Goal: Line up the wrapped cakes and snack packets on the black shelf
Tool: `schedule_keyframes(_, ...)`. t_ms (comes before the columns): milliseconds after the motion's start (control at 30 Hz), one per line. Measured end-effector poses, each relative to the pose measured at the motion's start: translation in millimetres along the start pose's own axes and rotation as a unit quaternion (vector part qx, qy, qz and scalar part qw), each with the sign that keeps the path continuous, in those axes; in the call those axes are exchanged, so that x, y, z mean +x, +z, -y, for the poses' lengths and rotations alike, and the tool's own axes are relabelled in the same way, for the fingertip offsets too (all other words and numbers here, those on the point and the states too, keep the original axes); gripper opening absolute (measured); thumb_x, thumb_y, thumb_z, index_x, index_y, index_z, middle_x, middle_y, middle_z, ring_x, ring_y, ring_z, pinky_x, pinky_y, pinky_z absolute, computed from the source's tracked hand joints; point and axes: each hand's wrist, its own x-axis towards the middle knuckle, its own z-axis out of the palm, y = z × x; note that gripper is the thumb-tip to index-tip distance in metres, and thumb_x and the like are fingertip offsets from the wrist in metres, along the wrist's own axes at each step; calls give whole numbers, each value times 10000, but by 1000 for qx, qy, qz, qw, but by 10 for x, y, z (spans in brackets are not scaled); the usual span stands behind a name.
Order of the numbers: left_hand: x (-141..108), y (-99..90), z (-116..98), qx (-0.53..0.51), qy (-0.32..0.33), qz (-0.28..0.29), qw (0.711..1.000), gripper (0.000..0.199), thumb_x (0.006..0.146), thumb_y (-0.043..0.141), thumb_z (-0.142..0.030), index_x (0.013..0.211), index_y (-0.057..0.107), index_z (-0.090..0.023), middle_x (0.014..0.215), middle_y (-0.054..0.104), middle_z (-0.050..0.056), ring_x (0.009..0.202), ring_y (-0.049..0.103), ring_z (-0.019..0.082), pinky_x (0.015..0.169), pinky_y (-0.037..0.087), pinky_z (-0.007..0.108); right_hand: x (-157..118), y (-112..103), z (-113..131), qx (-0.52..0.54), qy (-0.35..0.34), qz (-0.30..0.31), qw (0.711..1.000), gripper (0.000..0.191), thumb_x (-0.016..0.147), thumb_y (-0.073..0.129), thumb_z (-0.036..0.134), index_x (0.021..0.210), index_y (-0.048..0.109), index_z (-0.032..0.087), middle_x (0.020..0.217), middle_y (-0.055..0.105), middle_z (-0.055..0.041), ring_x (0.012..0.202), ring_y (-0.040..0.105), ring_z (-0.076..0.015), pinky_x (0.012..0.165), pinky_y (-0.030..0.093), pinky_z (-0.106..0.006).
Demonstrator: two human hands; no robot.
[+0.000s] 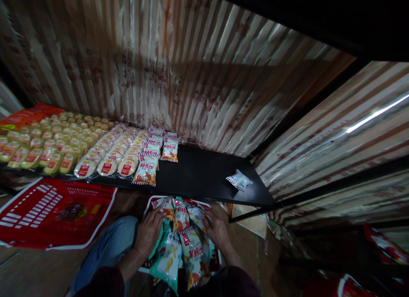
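A basket [220, 258] full of snack bags stands on the floor in front of me, below the shelf. My left hand [149, 229] reaches in from its left side, fingers closed on the edge of a white and orange snack bag [166, 208]. On the other side, my right hand [217, 229] has its fingers bent around a snack bag with a pale bluish back [196, 214]. Between the hands lies another red-lettered bag [181, 216]. Nearer to me are a green and white bag [169, 254] and a larger red-lettered bag [193, 254].
The black shelf [198, 171] carries rows of yellow packaged cakes [53, 145], round white packs [108, 165] and upright snack bags [146, 167]. A single bag [239, 180] lies near its right end. A red basket [35, 216] sits at left; dark shelf bars [306, 192] run at right.
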Motion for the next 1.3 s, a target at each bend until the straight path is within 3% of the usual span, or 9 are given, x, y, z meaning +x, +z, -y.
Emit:
schedule_keyframes(167, 36, -234, -105, -5, 19, -32, 999, 227, 908, 419, -164, 983, 630, -195, 1005, 709, 40, 908, 661, 170, 805, 543, 305, -21, -23, 167, 28, -4, -34, 999, 256, 830, 494, 362, 882, 690, 205, 969, 708, -102, 955, 654, -242, 866, 516, -381)
schedule_keyframes(400, 117, -559, -332, -53, 30, -45, 997, 237, 917, 410, -158, 1021, 617, -209, 987, 707, 33, 895, 648, 160, 777, 540, 285, -29, -25, 433, 103, 77, -1, 992, 361, 850, 474, 480, 943, 701, 215, 992, 722, -89, 942, 667, -246, 863, 511, -368)
schedule_keyframes(533, 240, -718, -448, -100, 41, -72, 992, 220, 910, 426, -134, 1022, 601, -205, 1021, 698, 41, 945, 637, 156, 820, 535, 290, -18, 5, 559, 191, 124, 8, 974, 397, 808, 540, 543, 972, 702, 220, 1031, 714, -84, 993, 640, -256, 916, 484, -393)
schedule_keyframes(633, 313, -802, -521, -144, 69, -87, 983, 226, 900, 437, -95, 1028, 591, -200, 1048, 688, 44, 997, 622, 149, 874, 522, 296, -5, 13, 702, 322, 211, 25, 923, 470, 745, 601, 600, 1034, 679, 238, 1065, 697, -76, 992, 632, -249, 850, 518, -384)
schedule_keyframes(800, 305, -833, -592, -213, 100, -78, 969, 242, 893, 440, -63, 1041, 581, -192, 1069, 679, 56, 1068, 596, 150, 914, 509, 304, 29, 6, 960, 530, 332, 36, 780, 579, 707, 637, 624, 1163, 586, 271, 967, 707, -44, 825, 663, -204, 644, 528, -309)
schedule_keyframes(900, 268, -794, -600, -232, 119, -61, 963, 235, 896, 443, -71, 1039, 587, -191, 1092, 672, 66, 1104, 579, 157, 931, 503, 314, 57, 34, 1023, 563, 353, 25, 747, 534, 660, 720, 547, 1095, 612, 256, 869, 712, -18, 732, 653, -180, 590, 498, -273)
schedule_keyframes(1100, 190, -728, -603, -240, 72, -8, 968, 261, 910, 396, -119, 1004, 627, -198, 1156, 641, 84, 1163, 545, 179, 977, 470, 353, 80, 138, 959, 580, 327, -10, 746, 397, 556, 816, 398, 861, 665, 194, 751, 707, -10, 631, 619, -164, 602, 488, -292)
schedule_keyframes(1300, 99, -699, -645, -305, -65, 44, 949, 258, 898, 434, -286, 1069, 604, -196, 1194, 623, 107, 1143, 561, 210, 979, 451, 380, 99, 200, 889, 555, 338, -60, 758, 553, 516, 823, 376, 1010, 633, 218, 744, 708, 10, 615, 630, -166, 594, 492, -303)
